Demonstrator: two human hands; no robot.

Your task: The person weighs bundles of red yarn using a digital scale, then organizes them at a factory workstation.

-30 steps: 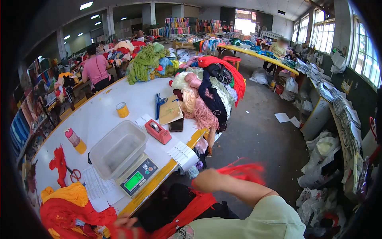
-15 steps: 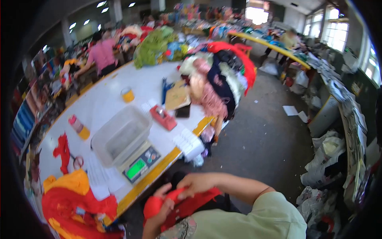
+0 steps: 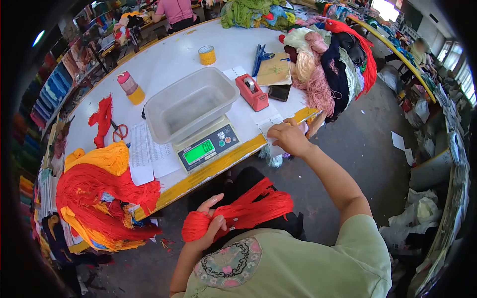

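My left hand (image 3: 208, 223) grips a hank of red yarn (image 3: 248, 208) low in front of my chest, below the table edge. My right hand (image 3: 288, 139) reaches up to the table's yellow front edge (image 3: 218, 169), with its fingers on a white notebook (image 3: 266, 126) lying there. A digital scale (image 3: 206, 146) with a green display stands just left of that hand, carrying an empty clear plastic tub (image 3: 191, 102).
A heap of red and orange yarn (image 3: 99, 188) lies at the table's left end. A red tape dispenser (image 3: 252, 92), phone (image 3: 279, 92), scissors (image 3: 119, 131), bottle (image 3: 130, 88) and tape roll (image 3: 206, 55) sit on top. Mixed yarn hanks (image 3: 333, 64) pile up at right. A person (image 3: 176, 10) works behind.
My head has tilted down toward the table. My right hand let go of the red yarn and rose to the notebook at the table edge. My left hand keeps the hank.
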